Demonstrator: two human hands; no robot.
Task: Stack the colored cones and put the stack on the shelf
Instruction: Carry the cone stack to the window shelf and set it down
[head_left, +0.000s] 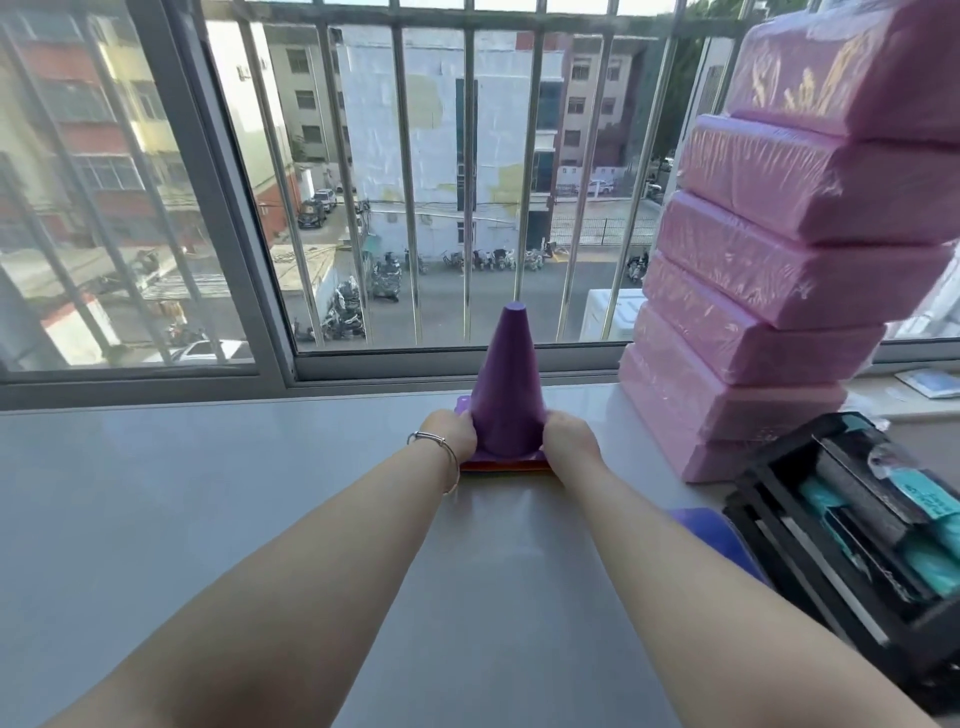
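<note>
a: purple cone (508, 379) on top, upright, with orange and red base edges showing beneath it. the cone stack (506, 464) sits on the pale grey sill shelf (208, 493), close to the window frame (249, 218).

b: hands?

a: left hand (451, 435) pressed against the stack's left side low down, right hand (570, 441) against its right side. both are closed around the lower cone, holding the stack between them. a thin bracelet (436, 447) is on the left wrist.

b: anything nearby?

a: pile of pink wrapped packs (779, 291) to the right, near the stack but apart from it. black crate (857, 535) with teal and dark items in front of the pile. a blue-purple object (711, 535) peeks out beside the right forearm; cannot tell what it is.

b: the stack's contact with the shelf?

a: base looks flat on the surface.
</note>
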